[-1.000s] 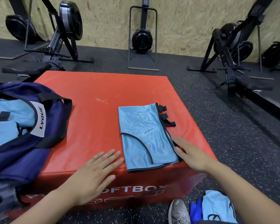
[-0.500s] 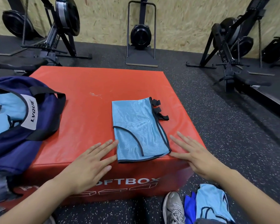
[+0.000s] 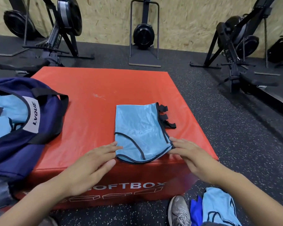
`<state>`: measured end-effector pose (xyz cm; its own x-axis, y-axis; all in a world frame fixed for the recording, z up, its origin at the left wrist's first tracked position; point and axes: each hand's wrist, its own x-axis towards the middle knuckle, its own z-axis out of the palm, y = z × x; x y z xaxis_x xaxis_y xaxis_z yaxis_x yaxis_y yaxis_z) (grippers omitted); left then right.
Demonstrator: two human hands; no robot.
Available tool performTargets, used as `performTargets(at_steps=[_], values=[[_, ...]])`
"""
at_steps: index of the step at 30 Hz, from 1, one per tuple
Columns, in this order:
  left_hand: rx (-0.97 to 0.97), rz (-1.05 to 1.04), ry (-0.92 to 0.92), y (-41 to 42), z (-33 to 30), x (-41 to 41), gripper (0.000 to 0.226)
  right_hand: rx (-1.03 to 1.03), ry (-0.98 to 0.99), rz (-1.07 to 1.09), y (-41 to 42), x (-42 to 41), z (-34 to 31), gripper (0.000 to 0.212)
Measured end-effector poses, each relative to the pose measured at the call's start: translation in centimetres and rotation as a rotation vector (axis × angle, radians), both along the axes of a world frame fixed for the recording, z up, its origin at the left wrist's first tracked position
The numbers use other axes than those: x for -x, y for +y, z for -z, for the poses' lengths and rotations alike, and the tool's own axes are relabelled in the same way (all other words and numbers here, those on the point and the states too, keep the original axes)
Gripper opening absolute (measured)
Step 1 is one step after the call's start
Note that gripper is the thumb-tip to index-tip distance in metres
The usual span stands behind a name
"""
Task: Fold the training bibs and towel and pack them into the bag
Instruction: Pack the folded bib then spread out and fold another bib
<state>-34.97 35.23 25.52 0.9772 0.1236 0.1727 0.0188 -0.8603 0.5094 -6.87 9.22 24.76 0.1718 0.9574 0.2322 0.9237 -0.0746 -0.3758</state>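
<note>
A folded blue bib (image 3: 141, 132) lies on the red box (image 3: 91, 115). Both hands, left (image 3: 87, 167) and right (image 3: 194, 158), touch its near corners with straight fingers, gripping nothing. The bag (image 3: 23, 124) sits at nine o'clock.

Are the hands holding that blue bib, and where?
Not clearly held. The left hand and right hand touch the folded blue bib at its two near corners, fingers nearly straight. Whether they pinch it cannot be told.

A: Left hand (image 3: 88, 165)?
B: Palm down, fingers straight and together, reaching forward-right.
A: Right hand (image 3: 194, 158)?
B: Palm down, fingers extended, slightly spread, pointing forward-left. Both forearms bare.
</note>
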Motion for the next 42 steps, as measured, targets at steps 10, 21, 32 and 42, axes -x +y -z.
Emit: performTargets(at_steps=[10,21,32,42], values=[[0.605,-0.234,-0.183,1.0,-6.0,-2.5,0.044,-0.208,0.571,0.186,4.4,1.1,-7.7,0.028],[0.532,-0.438,0.06,6.8,2.7,-10.5,0.054,0.134,0.305,0.379,14.3,-4.5,0.0,0.051],[-0.316,-0.474,0.204,7.5,4.1,-10.4,0.069,0.108,-0.397,0.583,17.6,-2.4,-0.8,0.053],[-0.441,-0.443,0.168,8.4,2.9,-6.4,0.061,0.289,-0.299,0.523,20.0,0.0,3.0,0.084]])
